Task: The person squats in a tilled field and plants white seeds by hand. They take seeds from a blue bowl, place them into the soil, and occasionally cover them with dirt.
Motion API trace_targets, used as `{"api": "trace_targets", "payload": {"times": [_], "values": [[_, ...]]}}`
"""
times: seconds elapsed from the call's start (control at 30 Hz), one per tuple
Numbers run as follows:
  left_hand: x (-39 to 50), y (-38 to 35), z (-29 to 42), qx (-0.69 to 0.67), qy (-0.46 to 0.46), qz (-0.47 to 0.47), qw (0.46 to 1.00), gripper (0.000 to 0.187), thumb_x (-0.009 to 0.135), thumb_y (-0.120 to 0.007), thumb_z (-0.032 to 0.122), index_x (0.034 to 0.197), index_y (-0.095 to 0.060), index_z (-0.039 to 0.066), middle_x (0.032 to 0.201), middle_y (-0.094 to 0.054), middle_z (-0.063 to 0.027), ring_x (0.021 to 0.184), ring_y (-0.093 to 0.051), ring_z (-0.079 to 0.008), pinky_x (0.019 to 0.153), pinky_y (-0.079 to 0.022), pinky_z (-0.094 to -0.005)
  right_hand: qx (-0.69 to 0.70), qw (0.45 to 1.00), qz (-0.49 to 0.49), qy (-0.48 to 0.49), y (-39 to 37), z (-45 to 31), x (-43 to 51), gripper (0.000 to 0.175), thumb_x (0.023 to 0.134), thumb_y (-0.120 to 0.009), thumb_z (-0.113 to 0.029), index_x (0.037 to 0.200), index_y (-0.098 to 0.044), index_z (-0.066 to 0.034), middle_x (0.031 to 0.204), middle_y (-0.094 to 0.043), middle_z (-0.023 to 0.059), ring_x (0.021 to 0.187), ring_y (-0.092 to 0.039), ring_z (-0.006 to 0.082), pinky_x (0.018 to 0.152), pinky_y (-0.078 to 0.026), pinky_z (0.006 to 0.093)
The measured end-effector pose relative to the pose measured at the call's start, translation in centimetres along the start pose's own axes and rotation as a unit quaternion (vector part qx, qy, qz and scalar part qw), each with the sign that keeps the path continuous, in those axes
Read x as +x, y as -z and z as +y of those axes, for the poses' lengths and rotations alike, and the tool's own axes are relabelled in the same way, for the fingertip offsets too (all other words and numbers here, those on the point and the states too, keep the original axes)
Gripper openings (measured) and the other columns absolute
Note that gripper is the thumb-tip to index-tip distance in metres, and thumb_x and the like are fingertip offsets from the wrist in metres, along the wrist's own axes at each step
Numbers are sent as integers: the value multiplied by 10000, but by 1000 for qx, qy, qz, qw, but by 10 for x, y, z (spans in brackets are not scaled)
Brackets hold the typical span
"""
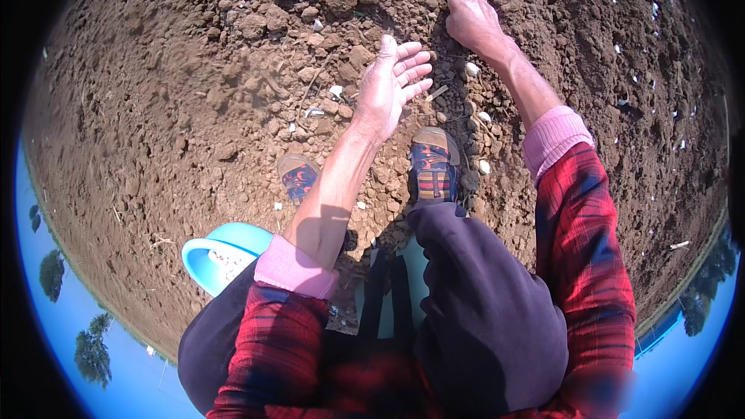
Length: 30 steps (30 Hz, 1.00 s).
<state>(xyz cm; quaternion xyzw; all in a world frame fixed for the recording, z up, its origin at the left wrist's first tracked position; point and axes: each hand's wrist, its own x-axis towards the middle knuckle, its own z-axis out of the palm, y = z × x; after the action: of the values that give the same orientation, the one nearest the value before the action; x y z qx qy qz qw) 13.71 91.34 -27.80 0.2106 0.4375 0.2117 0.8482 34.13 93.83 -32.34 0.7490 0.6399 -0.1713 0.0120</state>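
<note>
My left hand (389, 84) is held above the soil with its fingers apart and nothing in it. At the upper right, my right hand (470, 20) is closed with its fingertips down at a dark furrow (451, 73) in the soil; whether it holds anything is hidden. Just below that hand lies a whitish clove-like piece (471, 69), with similar pieces (484, 117) (483, 167) spaced down the furrow's right side. A light-blue plastic basin (198, 244) stands at the lower left with small whitish pieces inside, partly behind my left forearm.
Loose clods (340, 0) cover the field. White bits (336, 91) are scattered on it, several more at the far right. My patterned shoes (433, 166) stand on the soil, one beside the furrow. A pale green object with dark straps (398, 291) is between my legs.
</note>
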Motion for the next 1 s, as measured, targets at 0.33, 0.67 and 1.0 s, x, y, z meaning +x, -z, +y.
{"api": "trace_targets", "payload": {"times": [0.33, 0.67, 1.0], "values": [[-72, 81, 173, 487, 1, -12, 873, 592, 942, -504, 517, 1283, -528, 34, 1206, -576, -103, 1005, -583, -148, 809, -528, -293, -56, 997, -51, 5, -7, -11, 19, 152, 808, -478, 38, 809, -629, 38, 713, -637, 165, 635, -645, 266, 588, -555, 379], [-425, 300, -12, 308, -23, 527, 792, 375, 935, -572, 278, 1235, -543, 55, 1028, -596, -62, 829, -569, -142, 633, -519, -284, 155, 982, -10, 111, 54, 4, -178, 175, 836, -569, -59, 1005, -564, -14, 864, -609, 174, 769, -606, 336, 712, -498, 430], [-364, 300, -93, 350, 102, 627, 688, 804, 795, -608, 580, 1468, -308, 256, 1338, -336, -258, 1207, -425, -465, 940, -377, -604, 89, 982, -146, -84, 126, 28, -470, 116, 744, -596, -66, 810, -645, 16, 638, -614, 196, 567, -627, 297, 562, -496, 385]]}}
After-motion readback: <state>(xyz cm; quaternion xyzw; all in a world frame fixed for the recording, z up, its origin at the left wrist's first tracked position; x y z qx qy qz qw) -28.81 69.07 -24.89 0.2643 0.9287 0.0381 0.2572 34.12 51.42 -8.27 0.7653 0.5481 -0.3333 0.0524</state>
